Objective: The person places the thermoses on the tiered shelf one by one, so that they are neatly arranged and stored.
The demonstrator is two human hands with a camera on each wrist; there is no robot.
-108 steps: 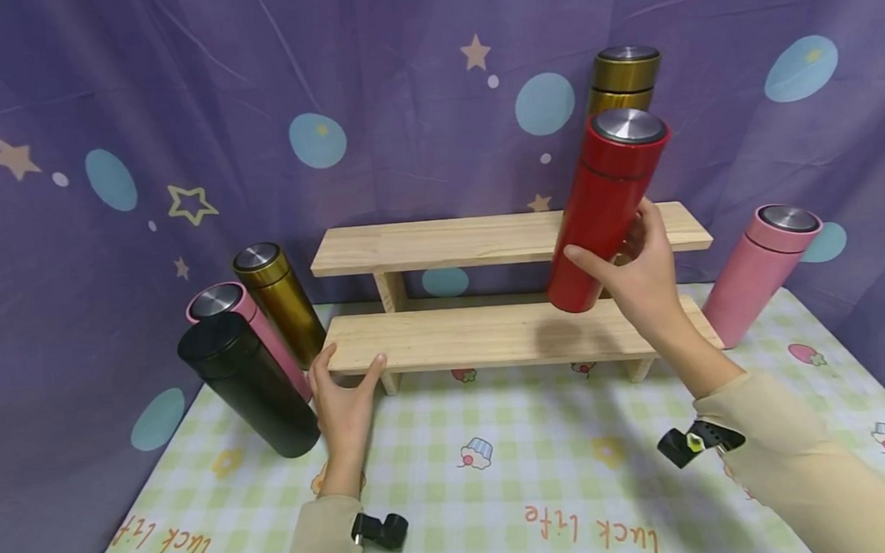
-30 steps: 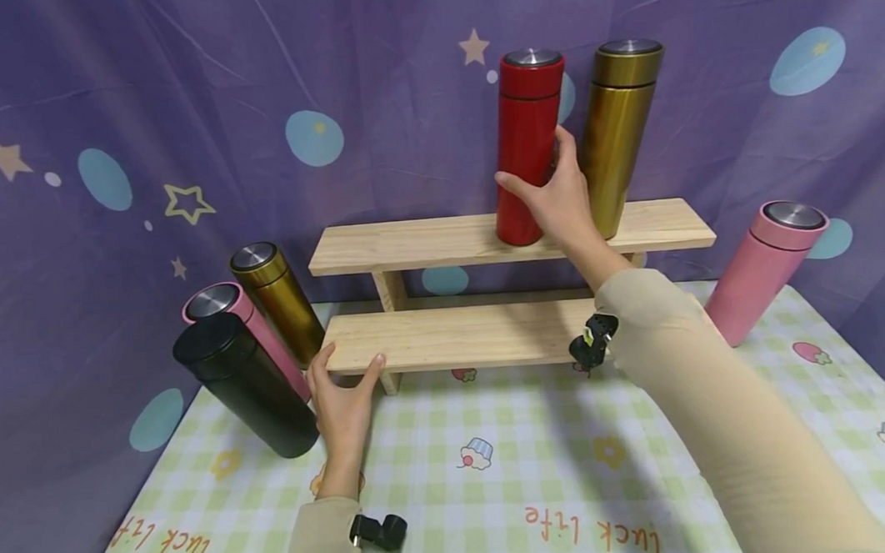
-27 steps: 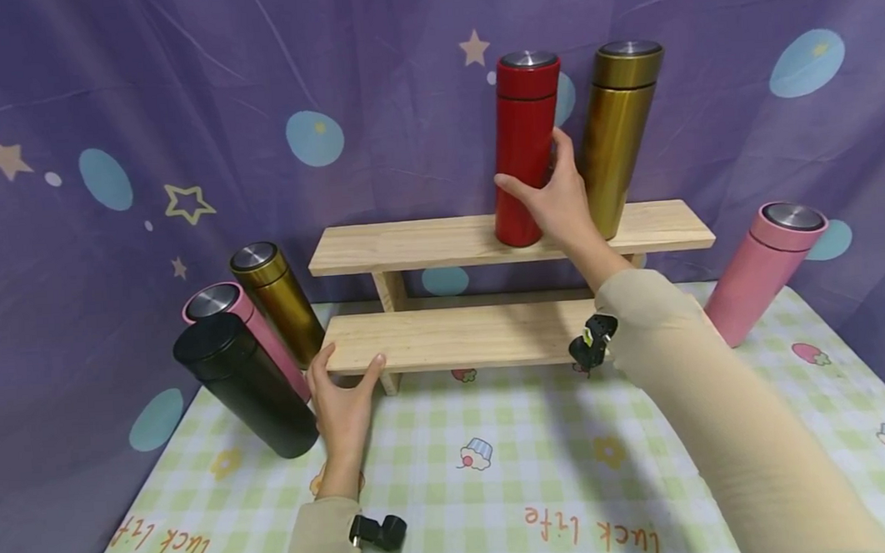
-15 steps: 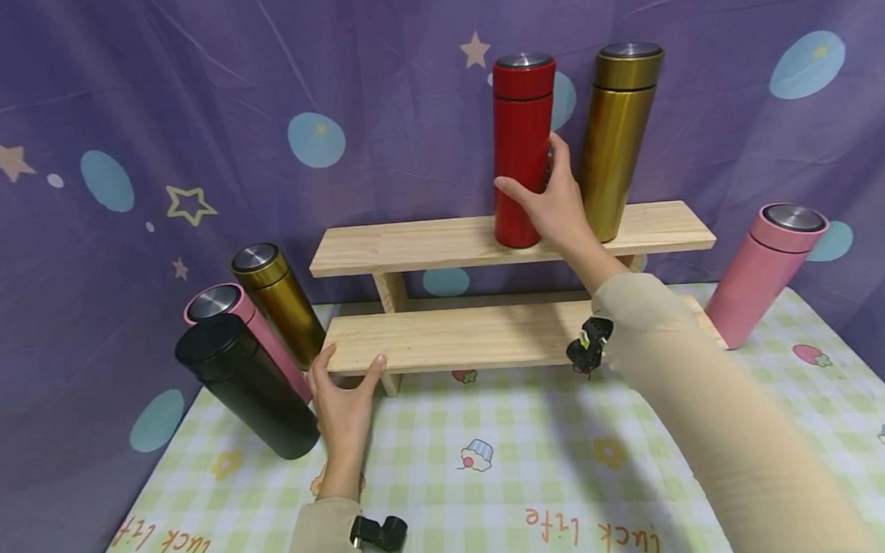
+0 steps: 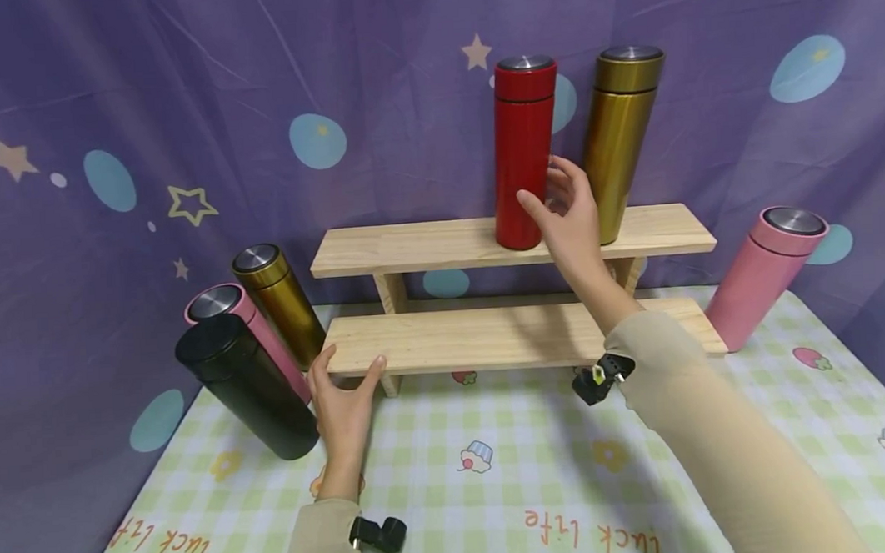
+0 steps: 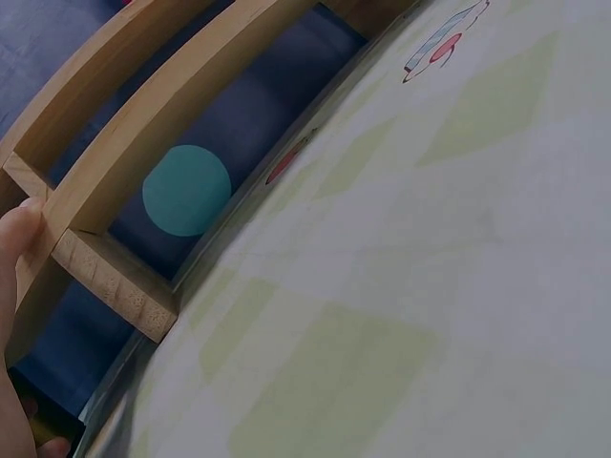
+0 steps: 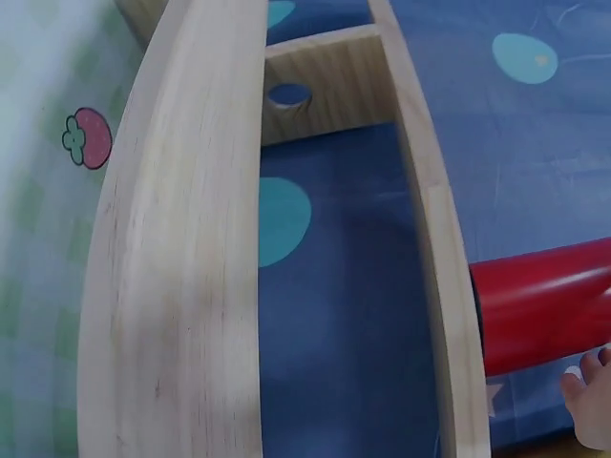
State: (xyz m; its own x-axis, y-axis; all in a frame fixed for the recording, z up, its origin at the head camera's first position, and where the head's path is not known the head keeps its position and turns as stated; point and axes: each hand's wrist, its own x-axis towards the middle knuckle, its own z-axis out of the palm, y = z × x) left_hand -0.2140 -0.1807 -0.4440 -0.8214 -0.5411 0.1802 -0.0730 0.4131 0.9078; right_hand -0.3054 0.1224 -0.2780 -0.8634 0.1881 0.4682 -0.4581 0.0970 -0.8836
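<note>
A red thermos flask [image 5: 521, 139] with a steel-topped lid stands upright on the upper board of a two-step wooden shelf [image 5: 453, 338]. My right hand [image 5: 577, 228] is at the flask's lower right side, thumb and fingers loosely bent and slack; in the right wrist view its fingertips [image 7: 582, 367] show a small gap from the red wall. Just right of it stands a gold thermos flask [image 5: 623, 133], partly behind that hand. My left hand [image 5: 344, 407] holds the lower board's front left corner, the thumb [image 6: 17, 229] on its front edge and fingers around the end.
Left of the shelf stand a black flask [image 5: 249, 387], a pink flask [image 5: 218, 301] and another gold flask [image 5: 282, 302]. A second pink flask [image 5: 765, 276] stands by the right end. A purple curtain [image 5: 416, 52] hangs behind; a checked cloth [image 5: 439, 494] covers the table.
The red flask came from in front of the shelf onto the upper board, then shifted slightly left. My right hand has just loosened from it and drawn down and right. The left hand stayed put.
</note>
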